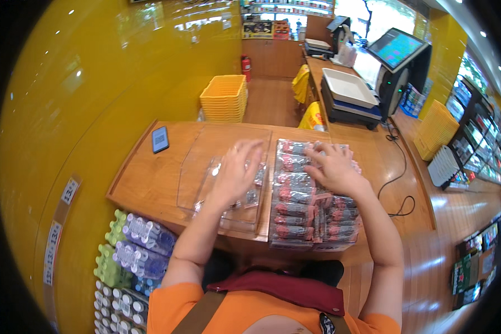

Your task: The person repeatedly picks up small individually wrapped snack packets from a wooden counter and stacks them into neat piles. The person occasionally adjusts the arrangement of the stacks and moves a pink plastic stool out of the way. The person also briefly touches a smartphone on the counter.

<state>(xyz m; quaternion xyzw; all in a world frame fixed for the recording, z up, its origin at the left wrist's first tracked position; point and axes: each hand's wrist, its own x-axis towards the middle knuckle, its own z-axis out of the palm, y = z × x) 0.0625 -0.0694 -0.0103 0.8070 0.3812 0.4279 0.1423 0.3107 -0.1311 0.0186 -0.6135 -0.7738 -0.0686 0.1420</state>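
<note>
A person in an orange top [172, 306], with a dark red piece [284, 290] across the waist, stands at a wooden surface [142, 175], both forearms stretched forward over it. At the left, white-capped bottles [122, 305] sit nearest, with packs of purple bottles [145, 250] and green bottles [108, 264] just beyond, beside the surface.

Rows of clear-wrapped pink-and-dark packets [295, 195] fill the near right part of the surface, close to its front edge. Just left of them lies a transparent container [203, 146] with small wrapped items [252, 196] showing in it. Of the two hands, the left hand [240, 168] is over the container, fingers extended; whether they touch anything cannot be told. The right hand [335, 170] reaches over the far end of the packets, its fingers spread and bent, fingertips at the wrapping.

A black cable [402, 178] curls to the right, and a phone [160, 140] lies at the far left corner. Beyond stand stacked yellow baskets [224, 99], a scale with a white tray [348, 88] and a lit screen [396, 49]. A red fire extinguisher [246, 65] stands farther back.
</note>
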